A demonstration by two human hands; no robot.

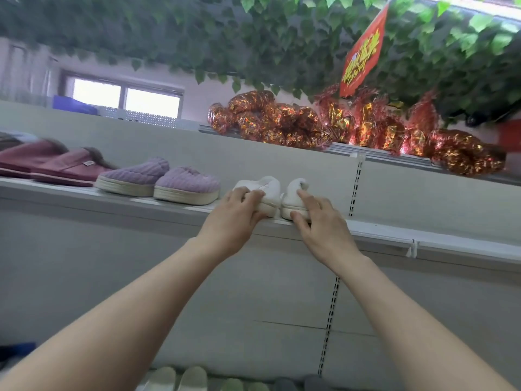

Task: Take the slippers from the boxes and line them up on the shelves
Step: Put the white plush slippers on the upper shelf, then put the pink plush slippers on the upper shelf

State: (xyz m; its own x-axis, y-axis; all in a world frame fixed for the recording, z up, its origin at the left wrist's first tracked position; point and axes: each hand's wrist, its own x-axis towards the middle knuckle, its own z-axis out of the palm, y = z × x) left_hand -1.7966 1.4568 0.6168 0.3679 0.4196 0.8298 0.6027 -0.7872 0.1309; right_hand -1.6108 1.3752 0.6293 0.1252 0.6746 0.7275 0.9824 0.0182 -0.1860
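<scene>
White plush slippers [270, 190] sit as a pair on the pale shelf [423, 235] just right of the lilac pair [158, 180], the left hand [236, 214] curled over the toe of one and the right hand [318, 221] pinching the other's sole between thumb and fingers. To finish well, I would square both toes to the shelf's front edge, level with the lilac pair and close beside it, and release without dragging them askew. Left of the lilac pair stands a maroon pair [56, 165]; above and right of it foil-wrapped packets [282, 122] crowd the top ledge under green leaves [282, 38] and a red sign [363, 52].
</scene>
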